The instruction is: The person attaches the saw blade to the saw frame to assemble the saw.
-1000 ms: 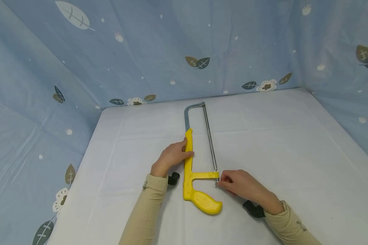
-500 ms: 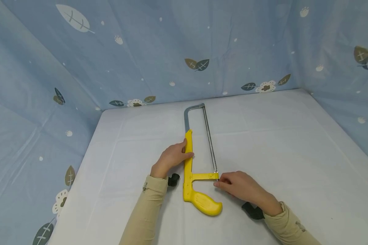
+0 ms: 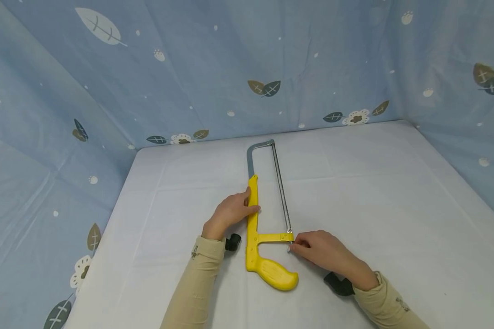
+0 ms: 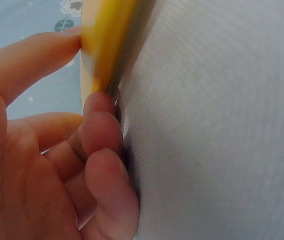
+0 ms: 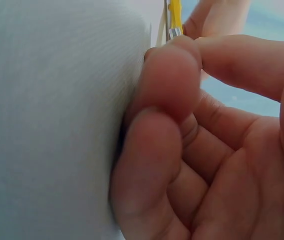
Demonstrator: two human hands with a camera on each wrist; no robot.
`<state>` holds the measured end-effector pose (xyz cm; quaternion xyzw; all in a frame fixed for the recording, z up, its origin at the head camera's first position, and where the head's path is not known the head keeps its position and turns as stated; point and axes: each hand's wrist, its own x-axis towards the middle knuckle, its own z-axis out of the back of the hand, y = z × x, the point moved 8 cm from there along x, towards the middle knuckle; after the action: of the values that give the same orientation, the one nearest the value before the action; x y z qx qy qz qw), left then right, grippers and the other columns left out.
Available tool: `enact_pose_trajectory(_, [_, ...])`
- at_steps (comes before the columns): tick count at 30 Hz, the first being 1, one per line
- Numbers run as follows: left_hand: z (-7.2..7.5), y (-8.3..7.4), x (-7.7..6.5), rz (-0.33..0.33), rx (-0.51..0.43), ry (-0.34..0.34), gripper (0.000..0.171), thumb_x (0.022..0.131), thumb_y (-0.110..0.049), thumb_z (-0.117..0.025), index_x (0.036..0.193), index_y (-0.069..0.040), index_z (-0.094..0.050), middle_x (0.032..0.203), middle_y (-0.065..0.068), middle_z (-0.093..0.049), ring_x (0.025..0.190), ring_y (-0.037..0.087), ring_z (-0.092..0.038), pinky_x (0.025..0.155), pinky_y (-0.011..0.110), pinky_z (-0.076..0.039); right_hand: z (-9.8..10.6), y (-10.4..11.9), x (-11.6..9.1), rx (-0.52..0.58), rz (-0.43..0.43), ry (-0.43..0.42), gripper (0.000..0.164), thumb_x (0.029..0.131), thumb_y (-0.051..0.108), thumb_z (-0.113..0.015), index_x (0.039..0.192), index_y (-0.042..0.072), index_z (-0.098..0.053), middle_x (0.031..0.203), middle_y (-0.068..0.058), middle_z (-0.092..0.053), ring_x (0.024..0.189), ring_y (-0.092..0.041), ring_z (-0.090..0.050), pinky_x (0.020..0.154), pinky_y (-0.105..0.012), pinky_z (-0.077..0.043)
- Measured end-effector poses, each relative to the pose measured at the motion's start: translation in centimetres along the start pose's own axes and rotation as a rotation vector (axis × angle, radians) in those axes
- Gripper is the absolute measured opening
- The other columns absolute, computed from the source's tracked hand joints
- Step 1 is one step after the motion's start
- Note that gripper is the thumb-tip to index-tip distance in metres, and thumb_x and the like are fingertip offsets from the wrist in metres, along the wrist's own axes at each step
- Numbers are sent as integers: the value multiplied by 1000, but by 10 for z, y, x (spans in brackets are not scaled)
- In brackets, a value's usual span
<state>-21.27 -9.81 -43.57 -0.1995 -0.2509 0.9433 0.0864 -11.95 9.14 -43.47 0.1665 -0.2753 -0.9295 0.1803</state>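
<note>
A hacksaw with a yellow frame and grip lies flat on the white-covered table, its grey bow end pointing away from me. Its thin blade runs along the right side. My left hand holds the yellow spine, thumb on top and the other fingers at its far edge; the left wrist view shows those fingertips low against the cloth. At the near end of the blade, my right hand pinches the small metal wing nut between thumb and curled fingers. Most of the nut is hidden by the fingertips.
The white tabletop spreads around the saw. Blue leaf-patterned cloth hangs behind and at both sides. Black wrist-camera mounts stick out beneath each wrist, close over the table.
My right thumb has shifted over the wing nut and slightly back, so a bit of metal shows again. The left hand and the hacksaw stay where they were.
</note>
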Motion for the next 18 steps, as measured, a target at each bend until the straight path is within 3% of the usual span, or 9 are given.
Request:
enact_pose_trajectory(10, [-1,1,0,-3,-17,-2,74,85,-44,-55,143,-13,-20,67,1,-35,61,17,-39,55,28,-29,1,-5,-1,76,-27,8,20,82,40,-61,79,21,-56,54,9,-45,48,-8,-40,46,-22,-33])
enact_pose_trajectory(18, [0,-1,0,-11,-14,-9,74,85,-44,-55,143,-13,-21,65,1,-35,57,16,-36,53,28,-28,3,-3,-2,64,13,8,18,83,39,-59,77,23,-56,53,11,-43,48,-7,-39,47,-22,-32])
